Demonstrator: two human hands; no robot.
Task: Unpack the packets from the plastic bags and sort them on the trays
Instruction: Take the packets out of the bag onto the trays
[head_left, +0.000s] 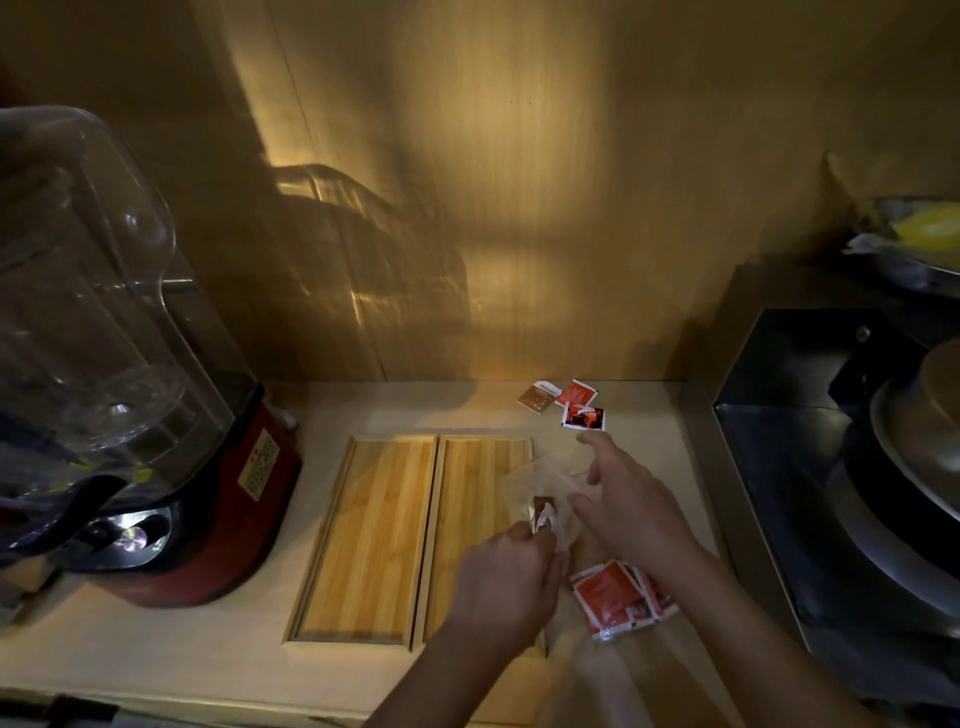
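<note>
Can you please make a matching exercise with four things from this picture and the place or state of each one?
Things:
1. left tray
2. left hand
3. red packets in a bag
4. blender

Places or states:
a. lying under the right forearm
b. pinching a brown packet
c. nothing on it
d. standing at the far left of the counter

Pairs: 1-c, 2-b, 3-a, 4-d

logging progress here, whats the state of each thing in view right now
left tray: bare, nothing on it
right tray: partly covered by the clear plastic bag
left hand: grip closed on a brown packet at the bag
right hand: open, fingers spread over the bag
red packets: piled loose on the counter, right of the trays
three packets: loose at the back
blender jar: looks empty
</note>
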